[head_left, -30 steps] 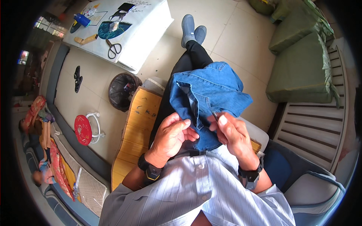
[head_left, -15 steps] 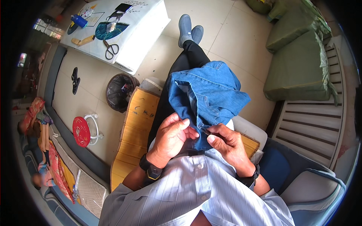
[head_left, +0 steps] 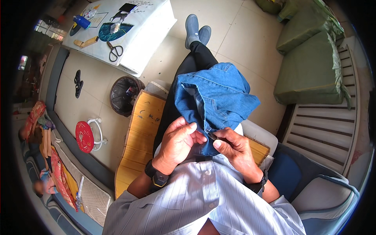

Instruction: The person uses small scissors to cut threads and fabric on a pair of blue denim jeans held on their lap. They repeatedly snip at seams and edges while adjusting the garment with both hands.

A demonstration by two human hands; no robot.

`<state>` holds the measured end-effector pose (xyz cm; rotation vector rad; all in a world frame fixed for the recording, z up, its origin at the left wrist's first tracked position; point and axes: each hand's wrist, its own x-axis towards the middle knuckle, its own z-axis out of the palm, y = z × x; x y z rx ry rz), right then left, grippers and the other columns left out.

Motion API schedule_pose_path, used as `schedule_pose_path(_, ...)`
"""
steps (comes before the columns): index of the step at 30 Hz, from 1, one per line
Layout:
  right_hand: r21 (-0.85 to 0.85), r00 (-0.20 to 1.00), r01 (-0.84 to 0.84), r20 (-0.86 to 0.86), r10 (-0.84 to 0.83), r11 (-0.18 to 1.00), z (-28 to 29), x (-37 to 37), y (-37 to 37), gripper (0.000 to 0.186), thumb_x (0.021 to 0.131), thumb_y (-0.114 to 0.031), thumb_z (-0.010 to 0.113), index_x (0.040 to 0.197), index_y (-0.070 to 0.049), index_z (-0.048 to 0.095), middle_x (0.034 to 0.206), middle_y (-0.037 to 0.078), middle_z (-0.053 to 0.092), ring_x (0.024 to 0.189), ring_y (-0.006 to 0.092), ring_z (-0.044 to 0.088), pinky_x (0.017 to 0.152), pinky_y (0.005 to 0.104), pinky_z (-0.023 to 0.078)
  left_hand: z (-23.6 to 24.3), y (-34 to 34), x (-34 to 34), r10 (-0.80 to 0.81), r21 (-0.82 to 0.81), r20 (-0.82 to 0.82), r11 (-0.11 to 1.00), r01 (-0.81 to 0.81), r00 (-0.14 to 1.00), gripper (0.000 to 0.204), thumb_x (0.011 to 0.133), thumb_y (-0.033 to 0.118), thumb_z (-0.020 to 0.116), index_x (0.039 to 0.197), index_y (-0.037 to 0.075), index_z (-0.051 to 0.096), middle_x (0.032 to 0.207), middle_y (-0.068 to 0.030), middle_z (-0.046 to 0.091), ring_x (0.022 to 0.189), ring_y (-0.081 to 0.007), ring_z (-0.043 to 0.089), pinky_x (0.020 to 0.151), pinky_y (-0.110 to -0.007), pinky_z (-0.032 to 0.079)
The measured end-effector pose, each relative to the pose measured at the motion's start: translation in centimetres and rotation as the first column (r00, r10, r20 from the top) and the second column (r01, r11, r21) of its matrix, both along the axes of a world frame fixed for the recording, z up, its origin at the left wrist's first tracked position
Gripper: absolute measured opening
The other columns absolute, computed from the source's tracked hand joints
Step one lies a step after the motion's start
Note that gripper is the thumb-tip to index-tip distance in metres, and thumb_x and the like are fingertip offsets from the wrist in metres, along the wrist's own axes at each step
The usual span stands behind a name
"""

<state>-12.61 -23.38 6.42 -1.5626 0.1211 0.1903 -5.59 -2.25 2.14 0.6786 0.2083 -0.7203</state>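
The denim garment [head_left: 225,92] lies between and beyond both hands [head_left: 177,141] [head_left: 237,152].

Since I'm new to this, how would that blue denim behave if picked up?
The blue denim would likely sag, since it drapes in loose folds. Lying in an uneven heap, it probably won't roll; its bunched layers may feel moderately heavy.

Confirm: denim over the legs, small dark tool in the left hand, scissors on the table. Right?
One slip: the head view shows the small dark tool in the right hand, not the left. Denim over the legs and scissors on the table are correct.
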Motion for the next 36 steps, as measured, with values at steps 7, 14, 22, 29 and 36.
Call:
schedule_pose_path(7, 0.03, 1.0, 0.03, 0.001, -0.03, 0.999, -0.6, -0.2, 0.2, 0.02, 0.101, -0.014, 0.073, 0.113, 0.002, 0.072, 0.094, 0.008, 0.066, 0.089, 0.018, 0.062, 0.083, 0.0313, 0.049, 0.3, -0.3, 0.0, 0.013, 0.031, -0.013, 0.999, -0.013, 1.0, 0.009, 0.105, 0.011, 0.058, 0.109, 0.004, 0.062, 0.095, -0.0137, 0.072, 0.084, -0.0288, 0.072, 0.081, -0.043, 0.058)
schedule_pose_path(14, 0.017, 1.0, 0.022, 0.015, -0.022, 1.0, -0.8, -0.2, 0.2, 0.018, 0.101, -0.012, 0.072, 0.112, 0.001, 0.072, 0.094, 0.007, 0.066, 0.089, 0.0173, 0.062, 0.084, 0.0303, 0.049, 0.2, -0.2, -0.1, 0.017, 0.031, -0.008, 0.999, -0.017, 1.0, 0.008, 0.105, 0.011, 0.058, 0.108, 0.005, 0.062, 0.091, -0.0131, 0.073, 0.083, -0.0296, 0.073, 0.079, -0.042, 0.058)
schedule_pose_path(22, 0.427, 0.96, 0.246, -0.232, -0.157, 0.87, -1.7, -1.2, -0.6, 0.013, 0.101, -0.008, 0.073, 0.112, -0.001, 0.073, 0.102, 0.0, 0.067, 0.092, 0.0066, 0.058, 0.084, 0.0238, 0.047, 0.3, -0.2, 0.0, 0.006, 0.017, -0.011, 1.0, -0.006, 1.0, 0.011, 0.105, 0.01, 0.057, 0.112, 0.004, 0.064, 0.097, -0.0137, 0.074, 0.086, -0.0292, 0.073, 0.082, -0.043, 0.058)
schedule_pose_path(29, 0.424, 0.974, 0.214, -0.161, -0.159, 0.88, -1.6, -0.7, -0.5, 0.019, 0.097, -0.005, 0.077, 0.114, -0.002, 0.07, 0.095, -0.004, 0.064, 0.085, 0.0035, 0.054, 0.077, 0.0209, 0.044, 0.6, -0.4, 0.1, -0.001, 0.044, -0.004, 0.999, 0.001, 1.0, 0.014, 0.105, 0.011, 0.058, 0.114, 0.003, 0.064, 0.099, -0.0139, 0.074, 0.085, -0.0281, 0.073, 0.083, -0.042, 0.058)
schedule_pose_path(36, 0.197, 0.97, 0.211, -0.165, -0.179, 0.958, 0.0, 2.9, -1.6, 0.035, 0.084, -0.015, 0.09, 0.108, -0.001, 0.068, 0.088, -0.003, 0.061, 0.084, 0.006, 0.055, 0.075, 0.0236, 0.045, 2.3, -1.0, -0.2, -0.158, 0.336, 0.151, 0.937, 0.1, 0.976, 0.015, 0.104, 0.01, 0.06, 0.114, 0.001, 0.064, 0.1, -0.0114, 0.072, 0.083, -0.0211, 0.072, 0.08, -0.034, 0.058)
